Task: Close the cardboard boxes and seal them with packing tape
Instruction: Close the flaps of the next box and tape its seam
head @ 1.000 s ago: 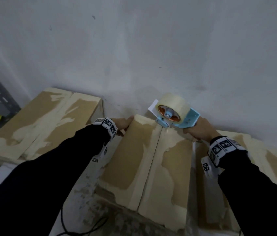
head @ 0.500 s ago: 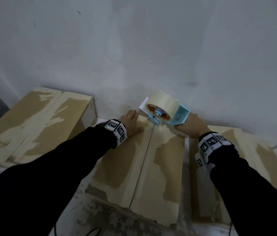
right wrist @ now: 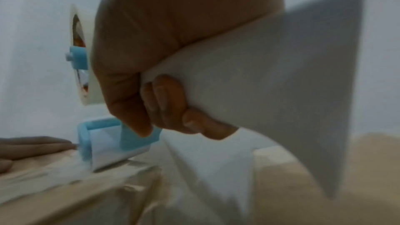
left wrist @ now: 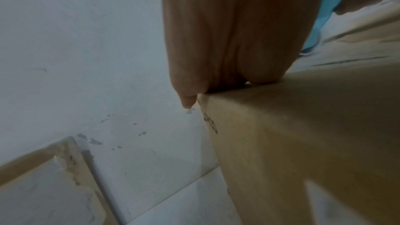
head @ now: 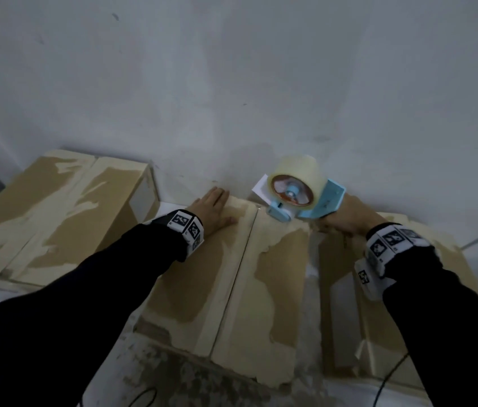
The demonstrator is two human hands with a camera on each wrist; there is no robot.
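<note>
Cardboard boxes: three counted in the head view, all with top flaps down, set in a row against a pale wall point(head: 231, 83). The middle box point(head: 226, 289) shows an open seam between its two flaps; the left box point(head: 55, 218) and the right box point(head: 349, 304) are patched with old torn tape residue. Contents of all three are hidden by the closed flaps

Tape dispenser point(head: 305, 201): one, light blue, loaded with one roll of clear packing tape point(head: 299, 174); its front end is set on the far edge of the middle box, at the seam

Left hand point(head: 212, 211): laid flat, fingers straight and together, pressed on the left flap of the middle box near its far edge. Right hand point(head: 346, 218): fingers curled tight round the dispenser handle

Wrist bands with black-and-white markers: one seen on each black sleeve

Cables: two dark ones seen at the lower edge of the head view

Left wrist view only: the fingertips point(left wrist: 264, 76) are shown reaching the box's far top edge, the little finger past the corner, with the box's side wall below. Right wrist view only: the curled fingers point(right wrist: 168, 102) under the handle are shown, with a white sheet-like piece point(right wrist: 270, 74), blurred, against the palm, what it is cannot be told; the dispenser's front plate meets the box top
</note>
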